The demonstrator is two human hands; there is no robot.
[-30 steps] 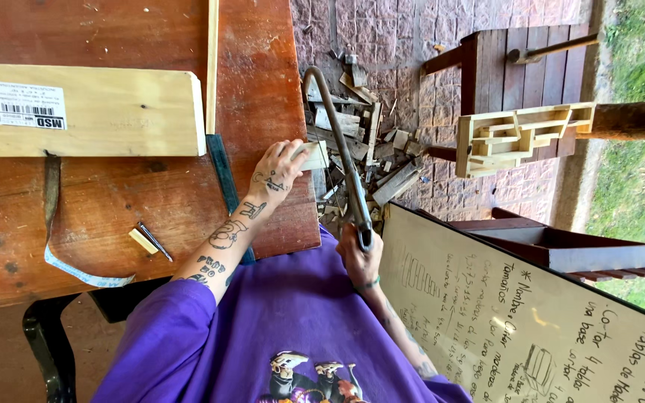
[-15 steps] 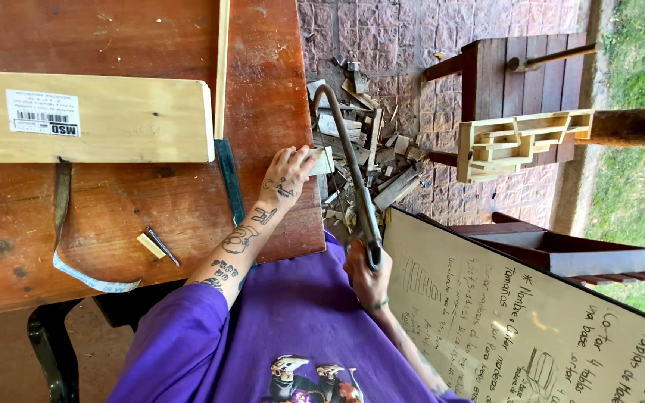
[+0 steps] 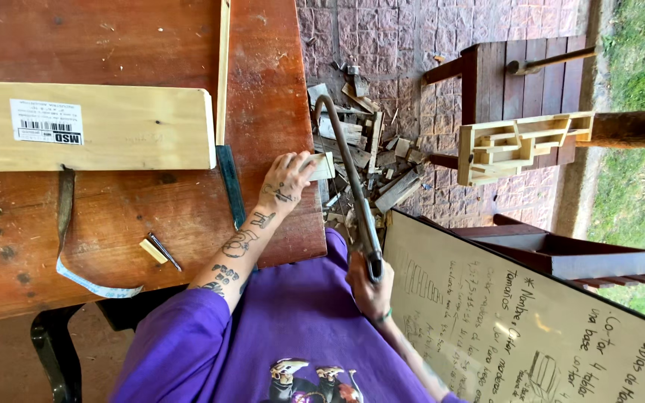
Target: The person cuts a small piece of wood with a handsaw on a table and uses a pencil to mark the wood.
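My left hand (image 3: 285, 186), on a tattooed forearm, lies at the edge of the reddish wooden table (image 3: 136, 216). It holds a small pale wood piece (image 3: 322, 166) that sticks out past that edge. My right hand (image 3: 371, 291) is closed on the handle of a hacksaw (image 3: 349, 186). The saw's curved metal frame runs from my hand up beside the wood piece. Whether the blade touches the wood is hidden by my left hand's fingers.
A pale board with a label (image 3: 113, 127), a thin wood strip (image 3: 223, 67), a dark flat tool (image 3: 229, 186) and a bent metal strip (image 3: 63, 231) lie on the table. Wood offcuts (image 3: 375, 157) litter the brick floor. A white board (image 3: 531, 328) leans at the right.
My right hand has drawn the hacksaw back toward my body. My left hand has stayed on the small wood piece at the table edge.
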